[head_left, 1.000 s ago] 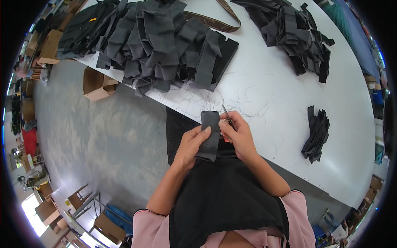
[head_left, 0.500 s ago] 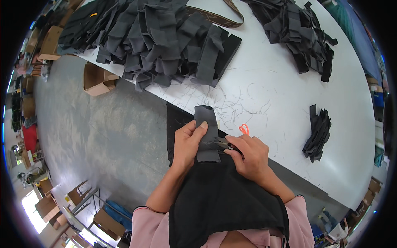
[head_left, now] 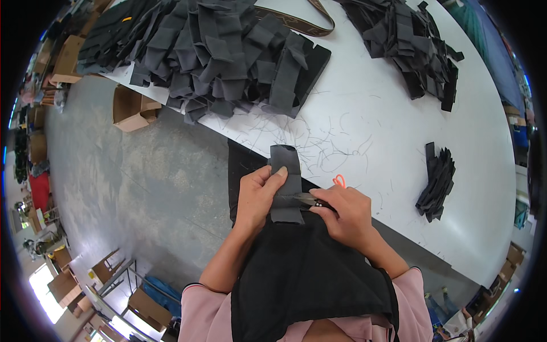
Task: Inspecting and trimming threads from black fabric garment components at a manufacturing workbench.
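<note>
A dark grey fabric strip point(head_left: 286, 185) is pinched in my left hand point(head_left: 256, 194), the thumb lying on its face. In my right hand point(head_left: 346, 214) I grip small thread snips point(head_left: 310, 199), which have dark handles and an orange loop point(head_left: 339, 180) hanging off them. The snips' blades point left and their tips touch the strip's right side, near a seam across it. They look nearly closed. Both hands are over my black apron point(head_left: 307, 273), by the table's near edge.
On the white table point(head_left: 393, 148) lie a large heap of dark fabric strips point(head_left: 216, 57), a second pile point(head_left: 407, 48) and a small bundle point(head_left: 437, 185). Loose thread ends point(head_left: 336, 137) are scattered near the edge. A brown patterned strap point(head_left: 302, 25) curves at the back. An open cardboard box point(head_left: 134, 108) stands on the floor.
The blades of the snips have come together against the strip's edge. My left hand keeps its hold, and the strip has barely shifted.
</note>
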`<act>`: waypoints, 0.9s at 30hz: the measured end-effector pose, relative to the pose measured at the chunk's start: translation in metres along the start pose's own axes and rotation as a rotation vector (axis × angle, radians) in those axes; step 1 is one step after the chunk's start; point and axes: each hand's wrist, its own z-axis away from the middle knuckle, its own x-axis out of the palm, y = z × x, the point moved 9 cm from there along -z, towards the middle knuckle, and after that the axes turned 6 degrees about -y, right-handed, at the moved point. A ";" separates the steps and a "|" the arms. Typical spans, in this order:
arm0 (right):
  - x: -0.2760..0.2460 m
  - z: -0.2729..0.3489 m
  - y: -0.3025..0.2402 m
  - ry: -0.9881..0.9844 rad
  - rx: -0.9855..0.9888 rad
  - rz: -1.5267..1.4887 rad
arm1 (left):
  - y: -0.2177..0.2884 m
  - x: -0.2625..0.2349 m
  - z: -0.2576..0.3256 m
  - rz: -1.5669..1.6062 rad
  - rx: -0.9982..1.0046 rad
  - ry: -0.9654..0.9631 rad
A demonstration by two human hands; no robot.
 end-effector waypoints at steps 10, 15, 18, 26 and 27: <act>-0.011 0.002 0.005 0.123 0.033 -0.044 | -0.003 0.004 0.000 0.056 -0.016 -0.020; -0.003 0.002 0.001 -0.036 0.006 0.047 | -0.001 0.005 0.000 0.060 -0.015 -0.033; -0.001 -0.002 -0.005 -0.034 -0.041 0.036 | -0.016 0.000 -0.003 -0.014 -0.021 -0.041; -0.005 0.010 0.023 0.076 0.204 -0.223 | -0.005 0.004 0.000 0.072 -0.012 -0.031; -0.006 0.009 0.016 0.036 0.135 -0.128 | -0.006 0.003 0.000 0.070 -0.016 -0.028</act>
